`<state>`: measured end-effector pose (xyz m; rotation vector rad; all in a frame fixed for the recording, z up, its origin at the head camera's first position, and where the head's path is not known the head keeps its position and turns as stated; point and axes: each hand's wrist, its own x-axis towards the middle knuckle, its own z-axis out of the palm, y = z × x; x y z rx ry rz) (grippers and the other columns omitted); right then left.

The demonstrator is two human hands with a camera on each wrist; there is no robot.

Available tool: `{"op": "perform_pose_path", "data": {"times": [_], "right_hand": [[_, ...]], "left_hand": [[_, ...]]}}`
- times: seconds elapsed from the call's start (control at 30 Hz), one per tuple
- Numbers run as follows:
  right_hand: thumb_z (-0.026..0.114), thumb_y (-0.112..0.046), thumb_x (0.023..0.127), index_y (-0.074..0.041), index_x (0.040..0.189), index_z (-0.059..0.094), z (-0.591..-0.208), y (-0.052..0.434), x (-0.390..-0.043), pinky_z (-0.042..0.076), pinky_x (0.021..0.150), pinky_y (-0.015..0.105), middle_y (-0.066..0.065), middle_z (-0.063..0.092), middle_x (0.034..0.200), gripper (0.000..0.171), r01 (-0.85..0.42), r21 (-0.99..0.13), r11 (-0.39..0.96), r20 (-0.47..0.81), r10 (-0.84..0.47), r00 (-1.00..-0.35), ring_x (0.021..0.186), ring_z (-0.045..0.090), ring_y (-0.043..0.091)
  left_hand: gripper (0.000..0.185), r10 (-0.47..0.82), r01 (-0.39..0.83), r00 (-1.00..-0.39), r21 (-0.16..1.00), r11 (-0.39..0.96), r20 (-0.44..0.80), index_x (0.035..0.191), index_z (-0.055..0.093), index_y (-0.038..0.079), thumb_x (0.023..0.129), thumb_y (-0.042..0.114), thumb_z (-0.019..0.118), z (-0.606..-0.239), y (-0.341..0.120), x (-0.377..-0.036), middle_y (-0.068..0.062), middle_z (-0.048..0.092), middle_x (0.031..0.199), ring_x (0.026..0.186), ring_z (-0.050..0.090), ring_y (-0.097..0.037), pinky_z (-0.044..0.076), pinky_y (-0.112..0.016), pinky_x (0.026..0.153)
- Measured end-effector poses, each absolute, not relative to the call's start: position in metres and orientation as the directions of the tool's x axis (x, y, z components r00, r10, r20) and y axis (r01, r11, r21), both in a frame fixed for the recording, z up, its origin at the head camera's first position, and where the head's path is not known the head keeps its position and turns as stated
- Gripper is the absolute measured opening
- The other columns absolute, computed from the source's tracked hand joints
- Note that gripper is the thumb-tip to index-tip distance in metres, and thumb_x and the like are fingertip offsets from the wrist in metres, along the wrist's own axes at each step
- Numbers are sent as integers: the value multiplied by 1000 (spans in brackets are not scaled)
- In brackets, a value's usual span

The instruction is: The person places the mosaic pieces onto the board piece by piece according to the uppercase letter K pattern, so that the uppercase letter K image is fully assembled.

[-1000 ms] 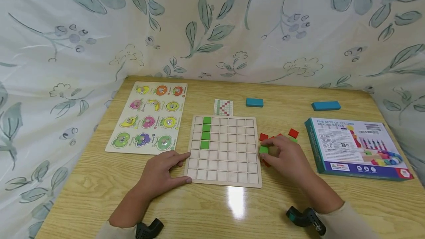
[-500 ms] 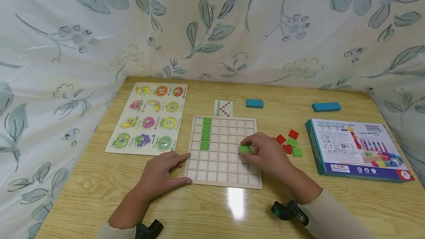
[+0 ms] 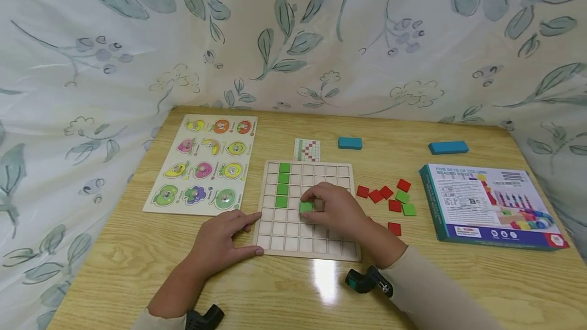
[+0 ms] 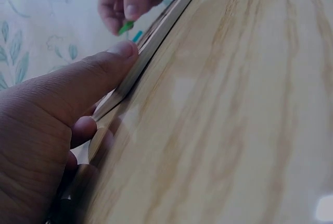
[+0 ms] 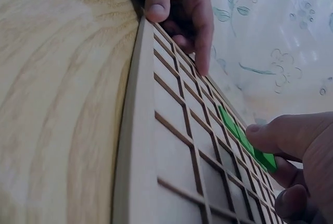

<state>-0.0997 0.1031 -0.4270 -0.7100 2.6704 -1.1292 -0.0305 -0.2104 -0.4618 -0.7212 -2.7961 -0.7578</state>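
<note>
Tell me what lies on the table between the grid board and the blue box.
In the head view, loose red tiles and green tiles lie on the table between the grid board and blue box.

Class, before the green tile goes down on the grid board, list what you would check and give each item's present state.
1. Right hand pinches the green tile: ok.
2. Left hand steadies the grid board at its left edge: ok.
3. Four green tiles in a column sit in their cells: ok.
4. Tile squared to a cell: cannot tell.
5. Spare tiles lie on the table right of the board: ok.
</note>
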Motion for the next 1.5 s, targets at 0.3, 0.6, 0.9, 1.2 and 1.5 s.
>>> {"op": "perform_pose_path", "data": {"times": [0.3, 0.6, 0.9, 1.2, 1.5], "right_hand": [[89, -24, 88, -21, 109, 79, -430, 73, -101, 53, 91, 39, -8, 71, 109, 24, -408, -668, 622, 15, -537, -844, 98, 65, 13], [88, -28, 89, -21, 110, 78, -436, 56, -98, 52, 84, 36, -7, 68, 106, 24, -451, -619, 643, 14, -565, -825, 91, 60, 11], [89, -26, 88, -19, 110, 79, -437, 47, -97, 52, 80, 35, -5, 65, 104, 25, -483, -583, 654, 39, -571, -820, 89, 61, 11], [90, -29, 88, -23, 112, 81, -439, 44, -98, 51, 76, 31, -9, 64, 102, 26, -483, -570, 664, 37, -566, -823, 87, 60, 8], [87, -28, 91, -22, 117, 85, -437, 47, -94, 48, 71, 28, -8, 64, 104, 26, -471, -572, 671, 24, -560, -828, 84, 58, 7]], "left_hand": [[73, 411, 494, -869, 450, 744, 275, 137, 75, 22, 75, 56, 94, -461, -210, -31, 18, 56, 93, 79, 47, 0, 44, -26, 68], [73, 413, 496, -868, 442, 747, 277, 137, 76, 23, 75, 57, 93, -461, -210, -31, 18, 56, 94, 81, 49, 0, 46, -27, 69], [73, 411, 496, -868, 447, 744, 280, 137, 76, 22, 75, 56, 94, -460, -210, -30, 18, 57, 93, 81, 49, -1, 45, -27, 69], [73, 409, 492, -870, 443, 749, 274, 137, 75, 23, 75, 56, 93, -462, -210, -30, 19, 56, 93, 81, 48, 0, 45, -27, 69], [73, 406, 482, -876, 443, 756, 261, 138, 75, 24, 76, 58, 92, -462, -210, -30, 20, 56, 94, 80, 48, 0, 45, -27, 69]]}}
